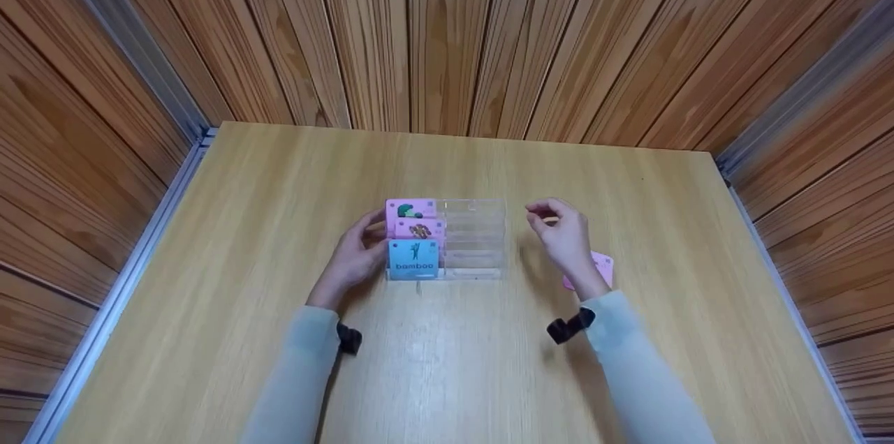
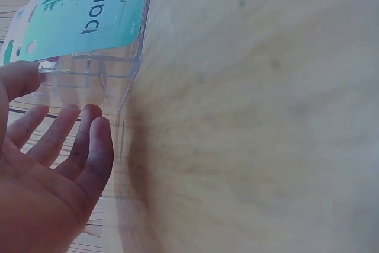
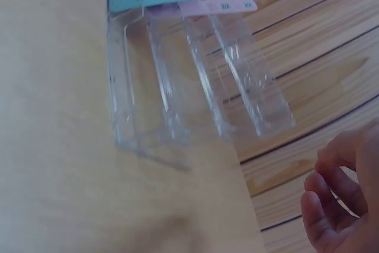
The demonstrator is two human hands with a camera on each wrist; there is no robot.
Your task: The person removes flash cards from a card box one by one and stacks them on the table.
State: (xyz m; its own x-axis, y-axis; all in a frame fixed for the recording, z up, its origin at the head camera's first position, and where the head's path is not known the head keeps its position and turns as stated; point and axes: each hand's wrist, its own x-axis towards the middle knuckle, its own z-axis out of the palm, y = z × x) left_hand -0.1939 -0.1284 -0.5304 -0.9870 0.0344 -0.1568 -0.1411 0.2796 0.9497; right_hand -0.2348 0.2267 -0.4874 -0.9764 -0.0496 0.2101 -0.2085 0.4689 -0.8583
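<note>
Two pale sleeves (image 1: 290, 381) reach in from the near side of the bench (image 1: 265, 179), each with a black wrist camera (image 1: 350, 339) at the cuff. Roughly midway between the bench's left and right edges stands a clear stepped rack (image 1: 475, 274). Its left half carries three cards: a blue "bamboo" card (image 1: 414, 267) in front, a pink card with a brown picture (image 1: 420, 228) behind it, set slightly to the right, and a pink card with a green picture (image 1: 411, 209) at the back.

The left hand (image 1: 353, 259) rests at the rack's left end, its thumb against the plastic and its fingers spread loosely, not wrapped round it. The right hand (image 1: 562, 238) hovers off the right end, fingers loosely bent, nothing between them. Under that wrist, towards the bench's right edge, a loose pink card (image 1: 605, 265) lies partly hidden.

The risks, as I judge them — a careless push from the left thumb could skid the light rack and unsettle the cards, and a low right wrist could drag the loose one away. Lying flat, it may also resist being picked up.
</note>
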